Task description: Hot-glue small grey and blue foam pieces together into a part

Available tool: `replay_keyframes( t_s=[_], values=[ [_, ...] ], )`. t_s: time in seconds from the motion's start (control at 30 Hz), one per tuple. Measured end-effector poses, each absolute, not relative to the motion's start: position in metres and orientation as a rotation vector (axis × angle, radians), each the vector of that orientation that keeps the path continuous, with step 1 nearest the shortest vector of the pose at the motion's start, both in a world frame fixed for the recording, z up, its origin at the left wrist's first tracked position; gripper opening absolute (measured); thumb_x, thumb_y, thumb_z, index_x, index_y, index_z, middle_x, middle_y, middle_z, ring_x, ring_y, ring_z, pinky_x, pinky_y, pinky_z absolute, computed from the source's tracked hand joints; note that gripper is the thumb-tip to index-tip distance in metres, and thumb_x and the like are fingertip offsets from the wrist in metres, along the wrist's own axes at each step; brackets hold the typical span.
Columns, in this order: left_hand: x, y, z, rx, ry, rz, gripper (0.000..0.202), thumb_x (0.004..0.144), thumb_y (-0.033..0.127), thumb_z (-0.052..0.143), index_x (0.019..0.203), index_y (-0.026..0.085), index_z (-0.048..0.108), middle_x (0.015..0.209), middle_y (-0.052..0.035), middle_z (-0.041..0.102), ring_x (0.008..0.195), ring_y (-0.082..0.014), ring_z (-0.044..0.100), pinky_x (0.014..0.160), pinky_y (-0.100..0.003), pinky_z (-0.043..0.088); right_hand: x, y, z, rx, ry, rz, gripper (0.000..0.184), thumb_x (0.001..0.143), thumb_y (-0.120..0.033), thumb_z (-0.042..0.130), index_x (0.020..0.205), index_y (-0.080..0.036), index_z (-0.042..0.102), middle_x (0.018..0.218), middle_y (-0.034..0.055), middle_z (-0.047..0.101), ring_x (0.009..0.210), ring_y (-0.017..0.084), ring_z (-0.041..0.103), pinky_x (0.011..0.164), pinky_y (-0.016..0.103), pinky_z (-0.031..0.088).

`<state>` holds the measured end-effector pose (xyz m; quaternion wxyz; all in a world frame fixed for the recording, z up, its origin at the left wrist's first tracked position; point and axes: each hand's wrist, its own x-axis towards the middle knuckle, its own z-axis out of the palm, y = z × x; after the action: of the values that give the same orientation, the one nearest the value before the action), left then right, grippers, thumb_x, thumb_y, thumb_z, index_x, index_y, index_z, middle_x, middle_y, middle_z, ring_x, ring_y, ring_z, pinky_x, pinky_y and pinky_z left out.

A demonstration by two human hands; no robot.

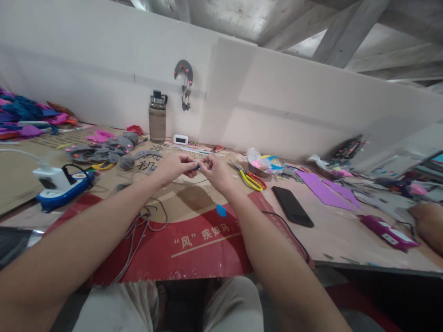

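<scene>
My left hand (pixel 176 168) and my right hand (pixel 216 171) meet above the cardboard-covered table (pixel 194 203), fingers pinched together. Between the fingertips sits a small blue piece (pixel 197 167), held by both hands. Grey cord strands (pixel 138 226) trail down from under my left wrist toward the table's near edge. A second small blue piece (pixel 221 210) lies on the red print just below my right wrist.
Yellow-handled scissors (pixel 252 179) and a black phone (pixel 292 206) lie right of my hands. A glue gun on a blue stand (pixel 60 184) is at left, grey felt pieces (pixel 104 150) and a bottle (pixel 157 117) behind. Purple sheets (pixel 323 189) and another person's arm (pixel 429 226) at right.
</scene>
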<state>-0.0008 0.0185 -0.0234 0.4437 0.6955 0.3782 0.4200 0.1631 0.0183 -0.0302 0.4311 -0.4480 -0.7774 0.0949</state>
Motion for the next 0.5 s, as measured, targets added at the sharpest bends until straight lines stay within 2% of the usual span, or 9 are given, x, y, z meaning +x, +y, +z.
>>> replay_keyframes(
  t_s=[0.17, 0.37, 0.5],
  values=[
    [-0.003, 0.018, -0.022, 1.782, 1.011, 1.080, 0.024, 0.071, 0.036, 0.061, 0.075, 0.012, 0.062, 0.061, -0.0047, 0.065, 0.056, -0.0128, 0.061, 0.058, -0.026, 0.050, 0.163, 0.018, -0.031, -1.044, -1.966, 0.319, 0.019, 0.083, -0.033, 0.045, 0.077, -0.017, 0.054, 0.065, -0.0020, 0.050, 0.060, 0.010, 0.042, 0.057, 0.022, 0.032],
    [-0.009, 0.023, -0.021, 1.957, 1.180, 1.167, 0.023, 0.073, 0.035, 0.058, 0.078, 0.013, 0.063, 0.062, -0.0043, 0.065, 0.056, -0.0135, 0.062, 0.056, -0.024, 0.048, 0.162, 0.022, -0.041, -1.073, -1.966, 0.381, 0.029, 0.086, -0.039, 0.041, 0.099, -0.016, 0.051, 0.085, 0.0029, 0.058, 0.073, 0.012, 0.050, 0.067, 0.024, 0.039],
    [-0.012, 0.022, -0.020, 2.031, 1.276, 1.206, 0.021, 0.073, 0.033, 0.056, 0.073, 0.014, 0.063, 0.061, -0.0038, 0.065, 0.055, -0.0131, 0.061, 0.056, -0.023, 0.047, 0.160, 0.026, -0.041, -1.211, -1.894, 0.329, 0.025, 0.085, -0.034, 0.042, 0.096, -0.014, 0.054, 0.089, 0.0058, 0.059, 0.078, 0.013, 0.052, 0.072, 0.026, 0.040]
  ],
)
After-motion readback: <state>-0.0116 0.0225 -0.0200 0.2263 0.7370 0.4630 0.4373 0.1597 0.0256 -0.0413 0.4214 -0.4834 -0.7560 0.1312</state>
